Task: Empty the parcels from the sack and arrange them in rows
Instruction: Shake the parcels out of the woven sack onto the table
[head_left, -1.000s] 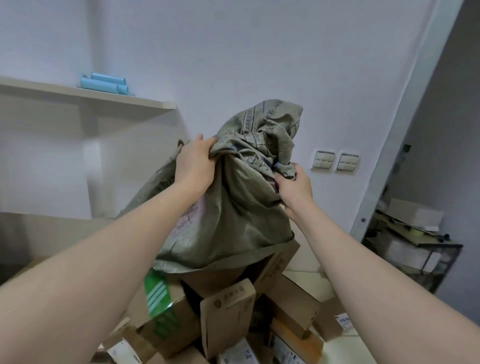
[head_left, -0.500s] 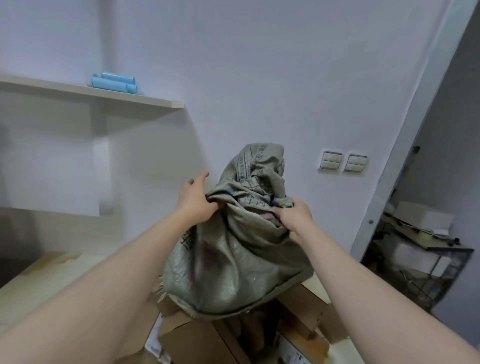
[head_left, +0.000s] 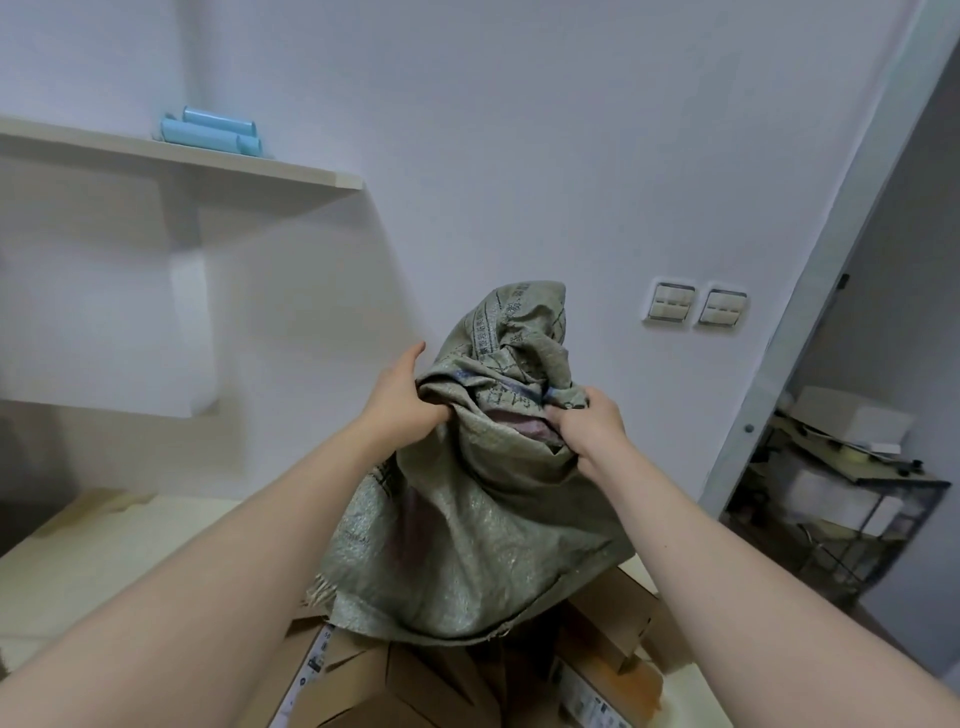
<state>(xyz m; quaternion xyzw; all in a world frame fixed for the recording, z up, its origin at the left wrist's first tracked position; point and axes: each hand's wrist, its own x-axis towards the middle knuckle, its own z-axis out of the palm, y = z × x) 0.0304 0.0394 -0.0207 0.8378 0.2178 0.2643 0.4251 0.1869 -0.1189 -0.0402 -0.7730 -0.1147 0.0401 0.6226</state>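
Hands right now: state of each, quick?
Left hand: closed on the bunched fabric of the sack.
Right hand: closed on the sack's fabric on the other side, above the cardboard parcels.

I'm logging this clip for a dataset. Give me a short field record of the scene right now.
setting: room with a white wall
left hand: gripping bunched fabric of the woven sack
right hand: gripping the sack likewise
sack: upended, open mouth down over the cardboard parcels
parcels: heaped, not in rows
shelf: holds blue rolls
wall switches: right of the sack
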